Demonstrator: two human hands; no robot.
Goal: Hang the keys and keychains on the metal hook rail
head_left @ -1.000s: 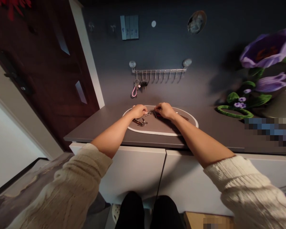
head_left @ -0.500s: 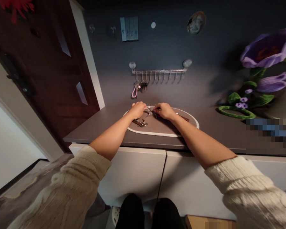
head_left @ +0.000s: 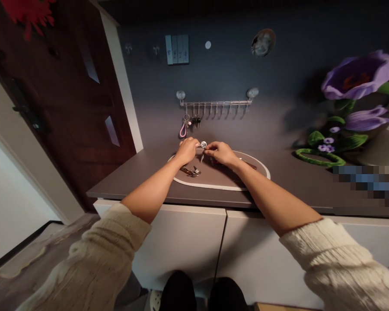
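Over the oval mat (head_left: 214,181), my left hand (head_left: 187,150) is closed, pinching the edge of a small bunch of keys (head_left: 203,149) with a round, shiny top. From the right, my right hand (head_left: 221,153) closes its thumb and fingers on the same bunch. One key hangs down between the hands. Below my left hand lies a second bunch of keys (head_left: 192,172) with a brown part. A dark reddish-brown strip (head_left: 249,164) shows on the mat beyond my right wrist; the rest of it is hidden behind my hand and forearm.
On the wall behind hangs a hook rail (head_left: 217,103) with a pink-strapped key ring (head_left: 183,129) and dark-headed keys (head_left: 196,121) at its left end. Purple artificial flowers (head_left: 359,77) stand on the right of the counter (head_left: 298,185). A dark red door (head_left: 74,99) is at left.
Both hands have come closer together. The keys between them have been lifted off the mat, and one key now hangs. The camera view has tilted slightly upward.
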